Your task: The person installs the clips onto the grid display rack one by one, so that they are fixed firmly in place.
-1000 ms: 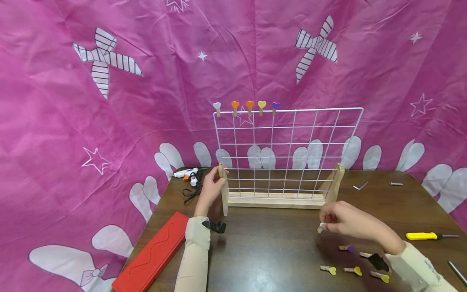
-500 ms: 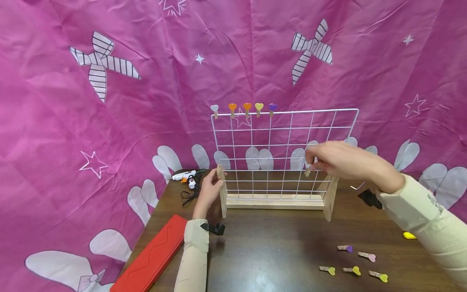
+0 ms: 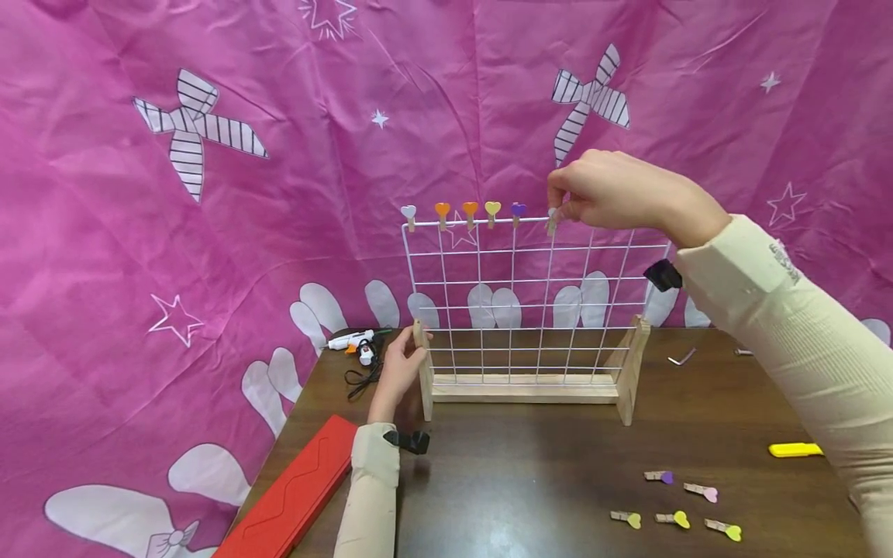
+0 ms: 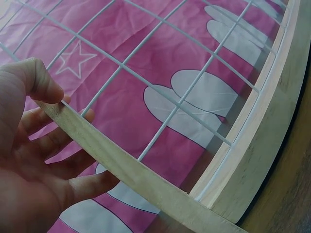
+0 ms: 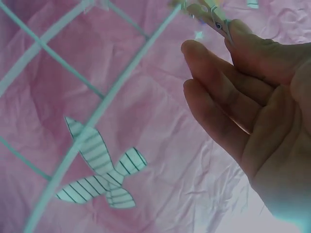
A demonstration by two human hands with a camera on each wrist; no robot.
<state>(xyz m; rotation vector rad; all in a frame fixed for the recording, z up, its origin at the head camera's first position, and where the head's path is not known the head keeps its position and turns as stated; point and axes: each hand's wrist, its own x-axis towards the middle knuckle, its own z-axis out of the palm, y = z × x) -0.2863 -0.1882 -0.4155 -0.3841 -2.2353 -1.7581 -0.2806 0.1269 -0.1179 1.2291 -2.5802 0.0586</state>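
My right hand pinches a small wooden clothespin with a whitish heart at the top wire of a white wire grid. In the right wrist view this clothespin sits between thumb and index finger, with the other fingers loosely bent below. Along the same wire, to its left, stand clothespins with a white heart, two orange hearts, a yellow heart and a purple heart. My left hand grips the grid's left wooden post, thumb in front, fingers behind.
Several clothespins lie on the table at front right, with purple, pink and yellow hearts. A red case and a glue gun are at left. A hex key and a yellow-handled tool lie right.
My right hand has carried the clothespin from low over the table at right up to the grid's top wire. My left hand keeps its grip on the post.
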